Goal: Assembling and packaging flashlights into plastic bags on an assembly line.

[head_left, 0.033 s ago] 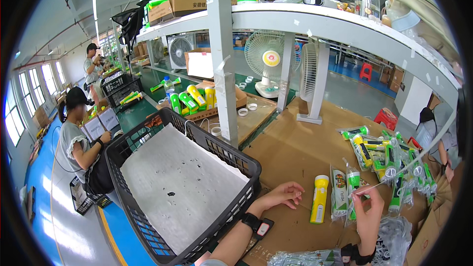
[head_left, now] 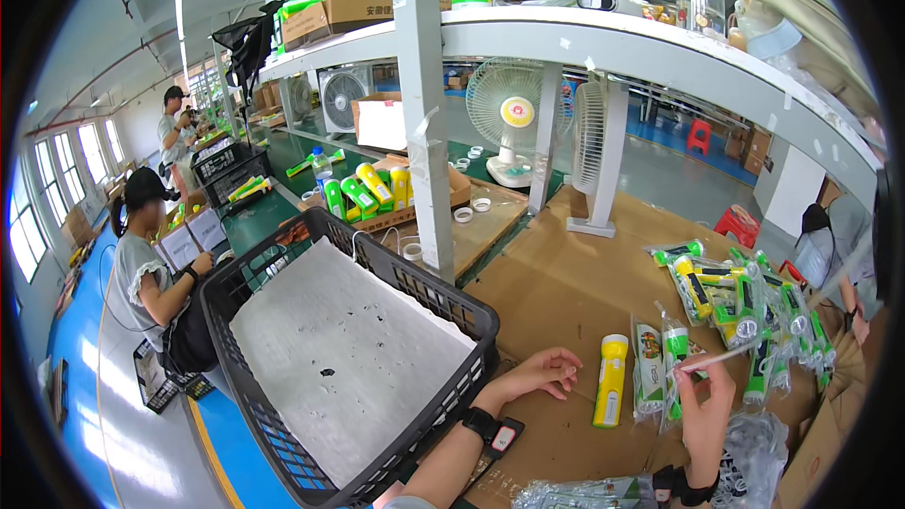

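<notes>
A yellow flashlight (head_left: 611,382) with a white switch panel lies on the brown cardboard (head_left: 566,269), between my two hands. My left hand (head_left: 542,373) hovers at its left, holding nothing, fingers loosely bent and apart. My right hand (head_left: 705,396) pinches one end of a thin pale strip (head_left: 731,354) that reaches up and right toward a pile of bagged flashlights (head_left: 745,297). The strip's far end is blurred. Beside the yellow flashlight lie a clear bag with a printed card (head_left: 649,368) and a bagged green flashlight (head_left: 675,344), partly behind my right fingers.
A black plastic crate (head_left: 476,320) lined with a pale sheet stands at my left. Clear plastic bags (head_left: 754,452) lie by my right wrist. Beyond are a metal post (head_left: 429,170), a fan (head_left: 514,113) and a box of flashlights (head_left: 462,187). Co-workers (head_left: 151,264) sit and stand at left.
The pale strip in my right hand looks thicker and its far part fainter. Both hands stay in place.
</notes>
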A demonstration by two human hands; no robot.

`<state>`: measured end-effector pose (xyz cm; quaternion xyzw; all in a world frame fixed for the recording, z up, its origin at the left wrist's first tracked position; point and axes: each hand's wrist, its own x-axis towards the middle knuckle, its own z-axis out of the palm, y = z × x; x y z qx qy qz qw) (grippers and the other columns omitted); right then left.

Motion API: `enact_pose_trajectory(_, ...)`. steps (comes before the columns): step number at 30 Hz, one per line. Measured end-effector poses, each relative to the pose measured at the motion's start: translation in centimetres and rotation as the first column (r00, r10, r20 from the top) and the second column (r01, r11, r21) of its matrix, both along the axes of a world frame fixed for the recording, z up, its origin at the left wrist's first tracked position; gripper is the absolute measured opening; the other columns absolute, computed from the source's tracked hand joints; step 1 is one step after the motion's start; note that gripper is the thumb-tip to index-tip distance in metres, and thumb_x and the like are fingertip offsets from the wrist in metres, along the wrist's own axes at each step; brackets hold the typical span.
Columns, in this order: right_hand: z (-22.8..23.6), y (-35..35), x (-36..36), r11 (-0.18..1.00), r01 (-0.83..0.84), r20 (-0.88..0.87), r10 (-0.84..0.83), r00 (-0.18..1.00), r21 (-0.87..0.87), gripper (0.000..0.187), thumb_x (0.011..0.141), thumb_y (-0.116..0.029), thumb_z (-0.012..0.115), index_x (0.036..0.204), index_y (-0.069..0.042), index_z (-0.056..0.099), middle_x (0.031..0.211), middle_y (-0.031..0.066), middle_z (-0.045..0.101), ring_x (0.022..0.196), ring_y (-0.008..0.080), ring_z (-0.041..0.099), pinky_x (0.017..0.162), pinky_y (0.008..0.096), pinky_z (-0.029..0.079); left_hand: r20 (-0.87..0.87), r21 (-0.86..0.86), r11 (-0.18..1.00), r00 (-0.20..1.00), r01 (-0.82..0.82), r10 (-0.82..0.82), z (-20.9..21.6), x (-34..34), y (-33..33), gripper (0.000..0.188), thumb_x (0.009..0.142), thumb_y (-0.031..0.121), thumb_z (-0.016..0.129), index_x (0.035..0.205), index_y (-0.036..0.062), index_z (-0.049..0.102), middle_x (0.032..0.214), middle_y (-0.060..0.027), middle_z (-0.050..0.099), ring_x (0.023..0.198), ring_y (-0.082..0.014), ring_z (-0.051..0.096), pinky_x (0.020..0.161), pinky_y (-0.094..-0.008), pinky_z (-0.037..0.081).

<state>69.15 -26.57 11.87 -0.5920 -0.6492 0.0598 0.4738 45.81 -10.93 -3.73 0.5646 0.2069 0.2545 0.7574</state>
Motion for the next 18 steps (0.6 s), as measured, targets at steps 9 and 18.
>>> enact_pose_trajectory(9,7.1,0.5,-0.9,0.950,-0.044,-0.044,0.060,0.997,0.309,0.009,0.078,0.001,0.066,0.080,-0.005,0.060,0.114,0.0076,0.058,0.088,0.0111,0.056,0.060,0.0195,0.041,-0.015,-0.029,0.999,0.999,-0.034,0.034,-0.1,0.1,0.3,0.034,0.095,0.025,0.061,0.120,0.0040,0.052,0.101,-0.0072,0.059,0.090,-0.0138,0.060,0.081,-0.0316,0.056)
enact_pose_trajectory(18,24.6,8.2,1.1,0.671,-0.176,0.290,-0.062,0.955,0.720,0.004,0.081,-0.004,0.067,0.083,-0.005,0.064,0.104,0.0033,0.063,0.081,0.0077,0.053,0.056,0.0190,0.035,-0.003,-0.013,0.999,0.999,-0.033,0.033,-0.4,-0.1,0.8,0.035,0.094,0.025,0.061,0.120,0.0025,0.052,0.101,-0.0084,0.060,0.090,-0.0154,0.061,0.081,-0.0324,0.057)
